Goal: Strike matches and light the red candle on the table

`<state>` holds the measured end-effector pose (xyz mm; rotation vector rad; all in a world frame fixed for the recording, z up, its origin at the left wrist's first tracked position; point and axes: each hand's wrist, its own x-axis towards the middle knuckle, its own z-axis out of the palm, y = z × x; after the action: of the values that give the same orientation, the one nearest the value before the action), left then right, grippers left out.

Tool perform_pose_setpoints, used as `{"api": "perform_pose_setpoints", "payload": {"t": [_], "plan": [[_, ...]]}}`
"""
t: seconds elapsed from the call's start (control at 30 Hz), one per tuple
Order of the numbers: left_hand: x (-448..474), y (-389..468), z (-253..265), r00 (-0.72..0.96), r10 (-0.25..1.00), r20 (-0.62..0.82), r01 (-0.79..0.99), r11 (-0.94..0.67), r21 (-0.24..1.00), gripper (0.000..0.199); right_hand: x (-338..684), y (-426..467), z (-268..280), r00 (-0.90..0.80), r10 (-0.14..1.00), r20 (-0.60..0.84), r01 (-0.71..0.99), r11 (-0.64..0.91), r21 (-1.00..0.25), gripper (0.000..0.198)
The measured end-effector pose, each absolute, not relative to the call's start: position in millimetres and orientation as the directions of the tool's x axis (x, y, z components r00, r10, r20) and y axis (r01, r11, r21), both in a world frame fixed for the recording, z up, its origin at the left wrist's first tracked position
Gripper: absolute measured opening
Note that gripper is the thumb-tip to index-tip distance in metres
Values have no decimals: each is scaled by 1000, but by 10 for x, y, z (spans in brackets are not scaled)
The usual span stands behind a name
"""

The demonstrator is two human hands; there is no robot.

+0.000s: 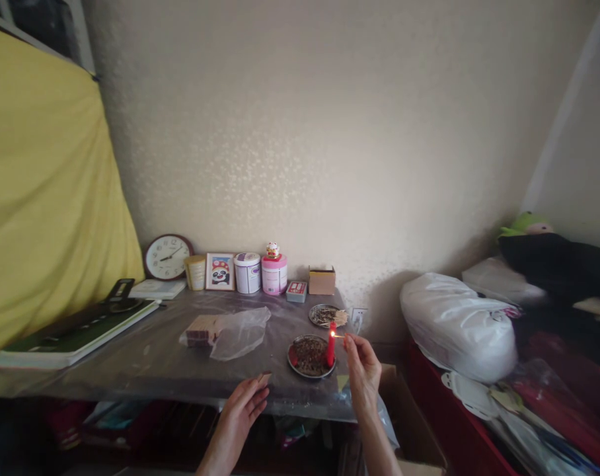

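Note:
Between the thumb and fingertips of my right hand [363,371] is a lit match [339,336]. Its flame is at the upper part of a red candle [330,350], which stands upright at the right side of a round metal plate [293,365]. Dark burnt bits and red wax cover much of that plate. My left hand [244,404] is at the table's front edge, fingers curled around a small brownish thing that looks like a matchbox [264,379], mostly hidden. Behind the candle, a second plate [316,309] holds burnt matches and a pile of unused matches [340,317].
A block of small boxes [201,330] lies in clear plastic wrap [243,336] on the covered table [171,357]. Along the wall stand a clock [169,256], picture frame, tins [274,276], card deck and cardboard box [322,283]. A white bag [453,327] sits at right.

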<state>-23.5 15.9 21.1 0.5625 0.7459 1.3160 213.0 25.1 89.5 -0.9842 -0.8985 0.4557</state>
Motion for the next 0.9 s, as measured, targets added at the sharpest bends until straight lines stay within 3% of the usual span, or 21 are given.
{"api": "perform_pose_setpoints", "payload": {"t": [0.43,0.9], "plan": [[-231,179,170,89,982,-164,-634,183,752,19,2185,395,1005,603,704,376,-93,530,-843,25],[-233,217,155,68,978,-195,-609,195,768,20,2291,517,1105,605,716,349,-144,529,-836,22]]}}
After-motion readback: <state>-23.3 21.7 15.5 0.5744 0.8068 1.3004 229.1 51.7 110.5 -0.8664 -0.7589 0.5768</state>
